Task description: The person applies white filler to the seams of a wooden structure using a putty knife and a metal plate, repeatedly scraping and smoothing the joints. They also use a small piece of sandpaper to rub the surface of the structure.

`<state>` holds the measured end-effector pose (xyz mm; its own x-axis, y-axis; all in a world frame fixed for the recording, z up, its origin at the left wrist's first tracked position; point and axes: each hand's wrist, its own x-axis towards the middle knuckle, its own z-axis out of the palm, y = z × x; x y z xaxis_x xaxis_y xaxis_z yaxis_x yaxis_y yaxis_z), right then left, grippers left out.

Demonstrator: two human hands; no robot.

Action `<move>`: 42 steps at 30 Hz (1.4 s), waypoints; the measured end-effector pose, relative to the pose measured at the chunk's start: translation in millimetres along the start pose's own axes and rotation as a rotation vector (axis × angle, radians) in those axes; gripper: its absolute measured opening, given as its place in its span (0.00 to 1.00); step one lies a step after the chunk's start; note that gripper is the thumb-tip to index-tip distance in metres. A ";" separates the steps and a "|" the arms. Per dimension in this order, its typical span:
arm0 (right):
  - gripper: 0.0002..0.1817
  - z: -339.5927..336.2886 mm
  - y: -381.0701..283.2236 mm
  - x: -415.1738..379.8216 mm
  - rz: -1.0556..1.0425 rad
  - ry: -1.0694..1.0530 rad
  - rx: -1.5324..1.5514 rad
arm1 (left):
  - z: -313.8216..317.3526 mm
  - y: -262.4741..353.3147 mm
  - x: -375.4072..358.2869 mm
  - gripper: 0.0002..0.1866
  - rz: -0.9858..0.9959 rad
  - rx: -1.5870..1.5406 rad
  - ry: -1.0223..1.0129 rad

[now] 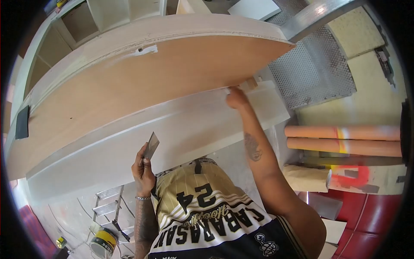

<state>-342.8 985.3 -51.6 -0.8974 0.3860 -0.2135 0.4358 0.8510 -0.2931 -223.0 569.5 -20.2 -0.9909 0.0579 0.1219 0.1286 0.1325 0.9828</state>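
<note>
My left hand (143,172) is closed around a flat metal scraper blade (152,146), held up in front of my waist, clear of the board. My right hand (237,97) is reached far forward, fingers closed, at the lower edge of a large brown wooden panel (172,71). A small pale bit shows by its fingertips, but what it grips is hidden. Just below that edge runs a long white board (181,125). White filler (148,50) is smeared around a hole near the panel's far edge.
A dark rectangular block (22,122) lies at the panel's left end. At lower left stand a stepladder (106,209) and a paint bucket (103,241). Two orange tubes (317,139), a perforated metal sheet (317,69) and a red padded seat (366,216) are on the right.
</note>
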 end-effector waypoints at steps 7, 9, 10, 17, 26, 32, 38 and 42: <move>0.21 -2.6 83.8 59.8 -0.028 0.015 -0.192 | 2.7 -3.9 -5.8 0.21 -0.020 -0.012 0.044; 0.20 6.7 84.7 65.4 -0.019 -0.006 -0.187 | 4.0 -3.9 -7.6 0.22 -0.024 -0.021 0.044; 0.19 5.2 74.0 62.1 0.010 0.005 -0.158 | 4.6 -5.2 -8.5 0.22 -0.036 -0.035 0.039; 0.19 18.9 -34.9 15.4 0.033 -0.015 -0.182 | 7.0 -14.9 -11.6 0.23 -0.160 -0.093 -0.052; 0.13 -2.8 29.2 28.8 0.013 -0.081 -0.150 | 8.9 -16.6 -8.4 0.24 -0.103 -0.085 -0.045; 0.14 22.1 38.8 52.5 0.082 -0.005 -0.274 | 8.5 -15.7 -13.0 0.24 -0.131 -0.054 -0.032; 0.18 23.8 -26.3 15.1 -0.038 0.000 -0.229 | 11.5 -13.7 -14.4 0.26 -0.128 -0.114 -0.052; 0.17 -7.1 -26.1 -0.6 0.065 -0.067 -0.189 | 12.2 -7.6 -12.5 0.26 -0.123 -0.112 -0.032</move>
<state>-354.1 965.4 -37.2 -0.8584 0.4232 -0.2900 0.4664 0.8791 -0.0978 -211.1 579.9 -30.9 -0.9968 0.0798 -0.0026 -0.0003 0.0298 0.9996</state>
